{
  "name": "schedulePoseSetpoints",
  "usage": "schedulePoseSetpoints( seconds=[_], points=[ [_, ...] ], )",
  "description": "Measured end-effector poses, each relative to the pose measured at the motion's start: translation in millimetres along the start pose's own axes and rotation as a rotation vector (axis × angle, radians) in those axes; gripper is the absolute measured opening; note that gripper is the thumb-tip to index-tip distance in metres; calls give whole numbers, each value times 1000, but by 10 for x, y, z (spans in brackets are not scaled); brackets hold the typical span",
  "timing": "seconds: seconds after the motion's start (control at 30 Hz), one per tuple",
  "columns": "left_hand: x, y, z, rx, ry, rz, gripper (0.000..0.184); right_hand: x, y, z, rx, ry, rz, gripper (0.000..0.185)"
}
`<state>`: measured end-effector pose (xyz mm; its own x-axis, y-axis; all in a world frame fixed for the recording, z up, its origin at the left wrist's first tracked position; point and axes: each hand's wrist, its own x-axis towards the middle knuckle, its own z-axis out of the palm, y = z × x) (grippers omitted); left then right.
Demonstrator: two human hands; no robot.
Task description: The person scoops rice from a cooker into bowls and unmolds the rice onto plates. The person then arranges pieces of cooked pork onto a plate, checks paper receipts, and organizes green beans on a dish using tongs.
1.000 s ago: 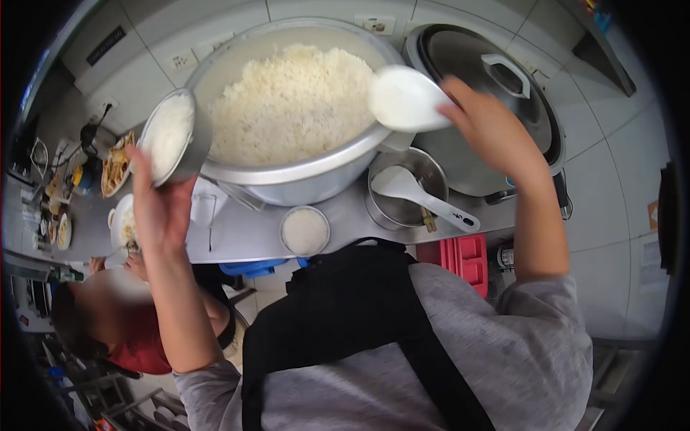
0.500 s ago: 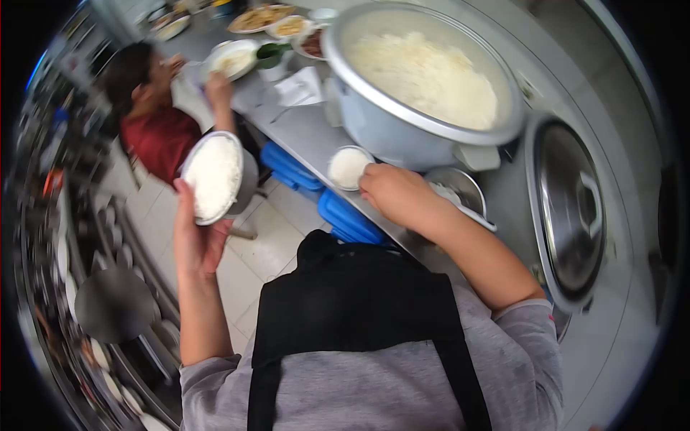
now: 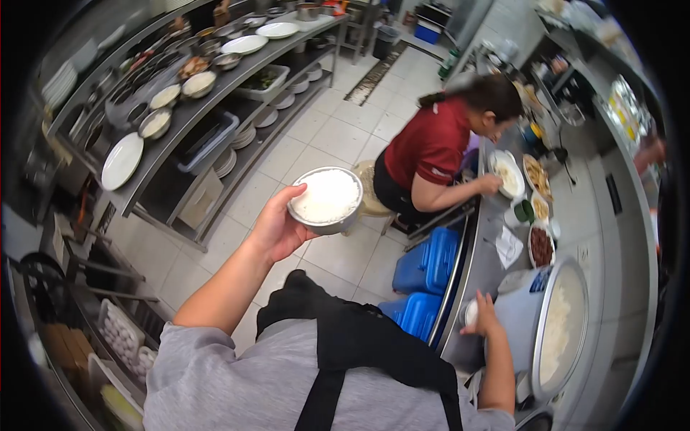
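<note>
My left hand [image 3: 277, 231] holds a round metal bowl [image 3: 332, 227] up over the floor, thumb on its rim and fingers below. White rice [image 3: 327, 194] fills the bowl to the top. Low at the right, my right hand [image 3: 489, 317] grips a small cup of rice [image 3: 471, 314] at the edge of the steel counter [image 3: 496, 248]. Beside that hand stands a large rice cooker [image 3: 521, 309], uncovered, with rice [image 3: 560, 330] inside.
A person in a red shirt [image 3: 438, 140] sits at the counter by a plate [image 3: 514, 188]. Blue bins [image 3: 428, 262] stand under the counter. At left, a steel shelf table [image 3: 208, 108] carries bowls of rice and white plates [image 3: 122, 161].
My view has swung left, toward the shelf table. My left hand keeps the bowl of rice raised, and my right hand stays at the small cup by the cooker.
</note>
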<state>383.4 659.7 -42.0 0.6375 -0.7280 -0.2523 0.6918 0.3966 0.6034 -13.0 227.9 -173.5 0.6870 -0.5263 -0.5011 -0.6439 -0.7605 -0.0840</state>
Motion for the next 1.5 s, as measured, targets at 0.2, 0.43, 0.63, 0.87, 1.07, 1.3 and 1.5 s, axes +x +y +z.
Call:
schedulePoseSetpoints(
  seconds=[0.2,0.43,0.63,0.87,1.07,1.3,1.5],
  points=[
    [123,633,-843,-60,111,124,54,-89,-260,-83,-78,-3,200,135],
    [567,1614,-1739,-61,216,186,52,-132,-968,-29,-11,27,646,132],
    [1169,2269,-2081,-37,262,230,48,324,-2284,147,204,103,507,124],
    [2124,2527,-2142,-28,306,182,50,1678,-3415,76,237,-63,339,121],
    [2924,2979,-2310,-125,381,194,49,3261,-4285,-779,325,-71,117,121],
    [3594,4082,-2431,-47,563,400,48,4949,-5482,-2415,150,-5,-227,118],
    [4621,4952,-3087,158,581,374,54,5667,-6191,-3101,239,62,-355,115]
  ],
)
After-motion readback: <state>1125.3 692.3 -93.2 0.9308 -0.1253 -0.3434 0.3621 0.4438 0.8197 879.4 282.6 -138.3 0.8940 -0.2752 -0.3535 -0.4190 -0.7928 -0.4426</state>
